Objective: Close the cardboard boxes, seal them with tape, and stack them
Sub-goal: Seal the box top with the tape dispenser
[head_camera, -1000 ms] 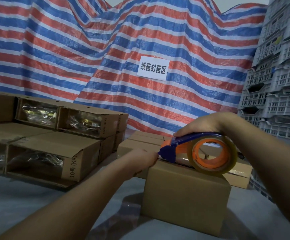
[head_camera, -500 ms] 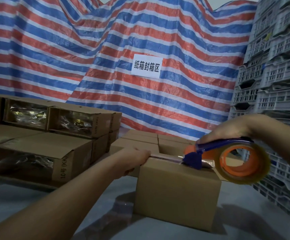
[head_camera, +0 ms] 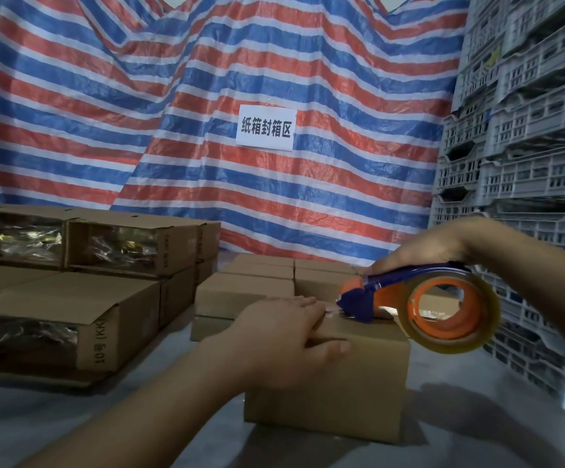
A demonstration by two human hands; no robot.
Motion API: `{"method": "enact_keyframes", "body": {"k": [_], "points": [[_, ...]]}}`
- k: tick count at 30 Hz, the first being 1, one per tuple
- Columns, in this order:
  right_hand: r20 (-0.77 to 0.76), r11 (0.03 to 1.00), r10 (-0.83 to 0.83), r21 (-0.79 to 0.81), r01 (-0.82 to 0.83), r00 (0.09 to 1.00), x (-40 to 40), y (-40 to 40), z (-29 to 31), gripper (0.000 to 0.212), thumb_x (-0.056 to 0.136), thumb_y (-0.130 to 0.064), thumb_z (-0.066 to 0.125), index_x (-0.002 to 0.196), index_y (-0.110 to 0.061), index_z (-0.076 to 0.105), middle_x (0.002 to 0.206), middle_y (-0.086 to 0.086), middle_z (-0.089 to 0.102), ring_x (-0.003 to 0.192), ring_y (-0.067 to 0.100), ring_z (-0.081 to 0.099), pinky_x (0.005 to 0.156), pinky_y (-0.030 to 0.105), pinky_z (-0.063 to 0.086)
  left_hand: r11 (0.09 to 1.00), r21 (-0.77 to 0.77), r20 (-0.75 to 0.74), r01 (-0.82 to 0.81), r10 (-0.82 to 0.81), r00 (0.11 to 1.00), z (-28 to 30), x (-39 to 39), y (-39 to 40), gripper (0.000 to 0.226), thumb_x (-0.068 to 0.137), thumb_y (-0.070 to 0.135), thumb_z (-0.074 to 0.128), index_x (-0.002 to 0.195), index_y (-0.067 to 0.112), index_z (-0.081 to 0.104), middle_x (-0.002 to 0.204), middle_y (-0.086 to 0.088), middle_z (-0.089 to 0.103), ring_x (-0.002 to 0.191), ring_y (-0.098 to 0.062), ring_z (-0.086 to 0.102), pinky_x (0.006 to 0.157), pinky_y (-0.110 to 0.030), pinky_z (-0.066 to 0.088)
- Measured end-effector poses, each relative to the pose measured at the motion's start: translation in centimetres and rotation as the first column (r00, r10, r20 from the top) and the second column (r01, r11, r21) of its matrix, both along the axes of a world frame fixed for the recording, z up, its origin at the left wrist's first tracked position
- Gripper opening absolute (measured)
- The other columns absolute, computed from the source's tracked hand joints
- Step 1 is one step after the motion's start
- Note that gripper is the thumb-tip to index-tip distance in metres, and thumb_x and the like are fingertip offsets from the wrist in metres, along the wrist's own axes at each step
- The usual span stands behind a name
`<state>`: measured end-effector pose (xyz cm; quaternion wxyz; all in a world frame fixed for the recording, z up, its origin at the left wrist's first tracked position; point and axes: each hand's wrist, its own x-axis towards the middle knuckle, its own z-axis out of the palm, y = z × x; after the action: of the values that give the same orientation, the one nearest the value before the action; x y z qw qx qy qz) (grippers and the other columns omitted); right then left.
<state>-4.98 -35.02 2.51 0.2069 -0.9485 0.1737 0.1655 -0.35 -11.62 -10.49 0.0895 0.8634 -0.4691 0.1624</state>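
A small closed cardboard box (head_camera: 348, 393) stands on the grey table in front of me. My left hand (head_camera: 284, 336) rests on its near top edge, fingers flat over the top and thumb down the front face. My right hand (head_camera: 419, 255) grips the blue handle of a tape dispenser (head_camera: 419, 305) with an orange hub and a clear tape roll. The dispenser's blue nose touches the box top just right of my left fingers, and the roll hangs past the box's right edge.
Several closed boxes (head_camera: 250, 292) sit behind the one being taped. Open boxes (head_camera: 82, 319) with shiny contents are stacked on their sides at left. Grey plastic crates (head_camera: 524, 130) tower at right. A striped tarp with a white sign (head_camera: 266, 127) hangs behind.
The dispenser slid right along the box top, then came back left toward my left hand. My left hand shifted from the box's left corner onto its front top edge.
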Motion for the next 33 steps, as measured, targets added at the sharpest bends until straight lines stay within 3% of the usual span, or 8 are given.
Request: {"method": "enact_keyframes", "body": {"k": [6, 11, 15, 18, 23, 27, 30, 33], "points": [[0.086, 0.998, -0.006, 0.067, 0.000, 0.996, -2.5, -3.9, 1.2, 0.062, 0.081, -0.064, 0.063, 0.122, -0.017, 0.058, 0.086, 0.007, 0.069, 0.072, 0.019, 0.064, 0.071, 0.027, 0.054, 1.000, -0.021, -0.009, 0.011, -0.011, 1.000, 0.0, -0.1, 0.3, 0.066, 0.093, 0.070, 0.032, 0.149, 0.035, 0.031, 0.153, 0.011, 0.038, 0.135, -0.010, 0.039, 0.107, -0.031, 0.033], [0.085, 0.999, -0.030, 0.035, 0.027, 0.996, -4.2, -6.2, -1.2, 0.054, 0.079, -0.067, 0.059, 0.092, -0.015, 0.066, 0.065, -0.002, 0.066, 0.051, 0.011, 0.059, 0.053, 0.020, 0.049, 1.000, -0.013, -0.033, 0.016, -0.016, 0.999, 0.1, -0.3, 0.2, 0.066, 0.093, 0.070, 0.034, 0.149, 0.037, 0.029, 0.149, 0.013, 0.042, 0.127, -0.006, 0.044, 0.098, -0.025, 0.034], [0.151, 0.994, -0.047, 0.103, 0.032, 0.987, -4.3, -6.9, -2.7, 0.046, 0.090, -0.062, 0.058, 0.090, -0.017, 0.067, 0.066, -0.002, 0.069, 0.051, 0.011, 0.062, 0.052, 0.021, 0.050, 0.994, 0.097, -0.071, -0.052, 0.059, 0.996, 1.0, -0.5, -0.3, 0.088, 0.087, 0.077, 0.039, 0.156, 0.029, 0.012, 0.156, 0.007, 0.033, 0.136, -0.013, 0.038, 0.112, -0.034, 0.032], [0.194, 0.991, -0.009, 0.129, -0.017, 0.981, -4.3, -7.0, -3.1, 0.040, 0.095, -0.056, 0.055, 0.096, -0.017, 0.063, 0.065, -0.006, 0.069, 0.053, 0.007, 0.063, 0.052, 0.019, 0.051, 0.992, 0.109, 0.053, -0.056, 0.050, 0.997, 2.0, -1.7, -2.6, 0.088, 0.084, 0.080, 0.037, 0.153, 0.027, 0.024, 0.155, 0.001, 0.035, 0.139, -0.019, 0.034, 0.116, -0.040, 0.023], [0.180, 0.985, 0.029, 0.162, -0.059, 0.983, -4.5, -7.4, -3.5, 0.043, 0.096, -0.058, 0.053, 0.092, -0.017, 0.065, 0.066, -0.005, 0.067, 0.053, 0.008, 0.061, 0.053, 0.019, 0.050, 0.995, 0.050, -0.060, 0.087, -0.084, 0.995, 1.6, -3.6, -6.4, 0.067, 0.088, 0.073, 0.043, 0.140, 0.031, 0.039, 0.127, 0.007, 0.056, 0.110, -0.011, 0.054, 0.087, -0.030, 0.043], [0.182, 0.978, 0.024, 0.198, -0.061, 0.983, -4.6, -8.1, -4.1, 0.054, 0.088, -0.067, 0.057, 0.097, -0.014, 0.065, 0.073, -0.001, 0.066, 0.059, 0.013, 0.059, 0.060, 0.023, 0.050, 0.994, 0.075, 0.041, 0.076, -0.079, 0.996, 0.4, -3.3, -6.5, 0.079, 0.092, 0.071, 0.036, 0.155, 0.025, 0.022, 0.158, 0.003, 0.032, 0.140, -0.015, 0.034, 0.115, -0.037, 0.029], [0.159, 0.972, 0.021, 0.227, -0.058, 0.987, -5.6, -8.9, -3.3, 0.068, 0.081, -0.069, 0.060, 0.109, -0.007, 0.063, 0.078, 0.002, 0.065, 0.063, 0.015, 0.058, 0.063, 0.025, 0.049, 0.994, 0.070, 0.067, 0.080, -0.084, 0.994, 0.3, -3.2, -6.2, 0.081, 0.092, 0.071, 0.033, 0.156, 0.024, 0.018, 0.162, 0.003, 0.022, 0.146, -0.015, 0.024, 0.116, -0.033, 0.020], [0.111, 0.961, -0.029, 0.277, -0.003, 0.993, -7.9, -9.9, -1.5, 0.056, 0.087, -0.061, 0.059, 0.106, -0.009, 0.065, 0.079, 0.004, 0.070, 0.062, 0.015, 0.063, 0.060, 0.024, 0.053, 0.994, 0.055, 0.065, 0.092, -0.095, 0.993, 0.1, -3.0, -6.2, 0.080, 0.092, 0.072, 0.032, 0.156, 0.026, 0.016, 0.162, 0.005, 0.021, 0.146, -0.014, 0.022, 0.116, -0.032, 0.018]]}}
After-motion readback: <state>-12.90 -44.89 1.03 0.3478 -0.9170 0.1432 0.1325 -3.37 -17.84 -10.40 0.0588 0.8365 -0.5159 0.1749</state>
